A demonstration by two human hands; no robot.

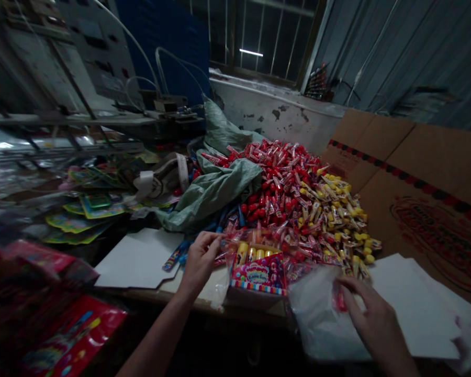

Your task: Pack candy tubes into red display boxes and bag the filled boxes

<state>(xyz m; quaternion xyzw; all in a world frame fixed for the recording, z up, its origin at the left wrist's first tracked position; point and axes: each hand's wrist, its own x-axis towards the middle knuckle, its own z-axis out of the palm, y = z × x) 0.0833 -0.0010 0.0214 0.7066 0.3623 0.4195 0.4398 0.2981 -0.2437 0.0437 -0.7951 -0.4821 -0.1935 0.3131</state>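
Note:
A printed bubble gum display box (259, 275) with yellow tubes standing in it sits at the table's front edge, with clear plastic film (230, 246) around its top and left side. My left hand (200, 259) is closed in a pinch at the film's upper left corner. On the right, my right hand (371, 309) is bent and slightly blurred over a stack of translucent plastic bags (322, 314). Something small and red (340, 301) shows at its fingertips; I cannot make out what it is.
Behind the box rises a heap of red-capped (278, 178) and yellow-capped tubes (337, 209). A green woven sack (215, 193) lies to its left. White sheets (141, 259) flank the box. A large cardboard carton (424, 193) stands right; red printed packages (74, 335) lie at lower left.

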